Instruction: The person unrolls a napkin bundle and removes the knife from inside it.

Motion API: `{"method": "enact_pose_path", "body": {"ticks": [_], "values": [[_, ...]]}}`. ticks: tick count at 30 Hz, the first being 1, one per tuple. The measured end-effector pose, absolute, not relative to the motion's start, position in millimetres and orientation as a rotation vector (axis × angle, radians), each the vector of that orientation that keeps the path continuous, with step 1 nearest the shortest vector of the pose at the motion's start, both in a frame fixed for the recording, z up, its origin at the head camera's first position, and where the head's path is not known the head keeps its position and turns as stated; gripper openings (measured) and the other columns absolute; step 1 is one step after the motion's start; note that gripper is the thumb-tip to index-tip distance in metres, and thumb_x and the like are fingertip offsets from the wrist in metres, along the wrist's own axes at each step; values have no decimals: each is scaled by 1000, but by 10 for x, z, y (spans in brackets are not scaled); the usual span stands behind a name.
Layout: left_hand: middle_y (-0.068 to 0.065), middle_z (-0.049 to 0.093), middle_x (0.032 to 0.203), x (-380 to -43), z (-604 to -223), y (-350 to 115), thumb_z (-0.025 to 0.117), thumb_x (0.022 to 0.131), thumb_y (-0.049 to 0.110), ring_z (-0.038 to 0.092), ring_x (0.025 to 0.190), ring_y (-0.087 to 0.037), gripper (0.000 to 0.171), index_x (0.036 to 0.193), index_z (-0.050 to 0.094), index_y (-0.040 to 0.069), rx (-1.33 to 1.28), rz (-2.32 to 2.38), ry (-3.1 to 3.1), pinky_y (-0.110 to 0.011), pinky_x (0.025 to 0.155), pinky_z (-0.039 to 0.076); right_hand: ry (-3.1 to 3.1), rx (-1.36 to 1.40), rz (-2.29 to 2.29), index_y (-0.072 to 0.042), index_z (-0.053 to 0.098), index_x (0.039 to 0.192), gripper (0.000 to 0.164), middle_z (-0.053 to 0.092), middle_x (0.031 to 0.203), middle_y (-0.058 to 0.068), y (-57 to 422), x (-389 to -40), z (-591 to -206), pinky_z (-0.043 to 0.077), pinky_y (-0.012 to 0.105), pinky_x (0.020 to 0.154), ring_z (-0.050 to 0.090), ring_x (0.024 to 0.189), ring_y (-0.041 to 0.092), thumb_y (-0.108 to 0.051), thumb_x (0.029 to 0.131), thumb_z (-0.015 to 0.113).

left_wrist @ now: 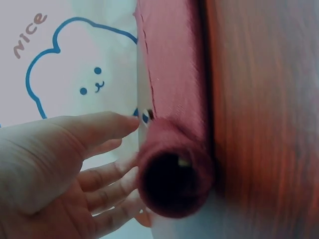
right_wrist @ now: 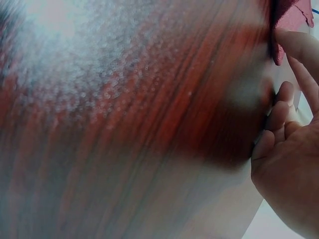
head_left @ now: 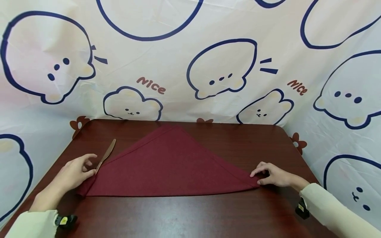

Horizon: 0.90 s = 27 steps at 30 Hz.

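Note:
A dark red cloth [head_left: 169,165] lies folded into a large triangle on the table, its long side towards me. Its left end is turned into a hollow roll, whose round opening shows in the left wrist view. My left hand [head_left: 74,172] is at this rolled end [left_wrist: 174,139], thumb and fingers apart and loosely bent. Just beyond the thumb lies a gold-coloured table knife [head_left: 107,153], its handle end against the cloth. At the far right corner, my right hand [head_left: 274,175] touches the cloth with thumb and forefinger, a gap showing between them; its other fingers are bent.
The brown wooden table [head_left: 178,218] has rounded far corners. A pale curtain [head_left: 178,62] printed with cartoon figures stands behind it and along both sides. Each wrist wears a dark strapped device, the left one [head_left: 66,221] near the table's front.

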<state>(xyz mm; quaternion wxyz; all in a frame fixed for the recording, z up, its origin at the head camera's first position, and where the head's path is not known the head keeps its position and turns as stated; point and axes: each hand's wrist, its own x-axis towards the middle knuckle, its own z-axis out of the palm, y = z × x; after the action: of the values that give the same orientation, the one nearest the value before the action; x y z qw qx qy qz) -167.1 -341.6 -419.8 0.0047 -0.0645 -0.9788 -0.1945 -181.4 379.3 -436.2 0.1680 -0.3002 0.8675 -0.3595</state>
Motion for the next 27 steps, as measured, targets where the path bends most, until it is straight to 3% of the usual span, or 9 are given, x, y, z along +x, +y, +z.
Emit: {"method": "enact_pose_path", "body": {"ticks": [5, 9, 27], "values": [[-24, 63, 102, -1687, -4169, -3335, 82, 83, 22, 60, 85, -29, 66, 135, 50, -6, -253, -578, -3123, -49, 70, 51, 2470, -861, -1028, -13, 75, 112, 22, 62, 105, 8, 3807, -1788, -4370, 40, 27, 78, 51, 97, 10, -14, 91, 75], [-23, 61, 101, -1670, -4194, -3327, 85, 80, 20, 60, 87, -31, 73, 136, 46, -5, -261, -576, -3151, -49, 71, 51, 2477, -845, -1023, -15, 75, 113, 22, 62, 105, 7, 3804, -1783, -4385, 40, 26, 79, 51, 97, 10, -14, 91, 75], [-13, 65, 89, -1667, -4270, -3463, 75, 84, 9, 59, 72, -17, 60, 135, 47, -5, -200, -578, -3146, -41, 63, 47, 2467, -839, -1020, -14, 75, 113, 22, 61, 105, 7, 3810, -1823, -4368, 40, 28, 78, 51, 97, 13, -14, 91, 74]]}}
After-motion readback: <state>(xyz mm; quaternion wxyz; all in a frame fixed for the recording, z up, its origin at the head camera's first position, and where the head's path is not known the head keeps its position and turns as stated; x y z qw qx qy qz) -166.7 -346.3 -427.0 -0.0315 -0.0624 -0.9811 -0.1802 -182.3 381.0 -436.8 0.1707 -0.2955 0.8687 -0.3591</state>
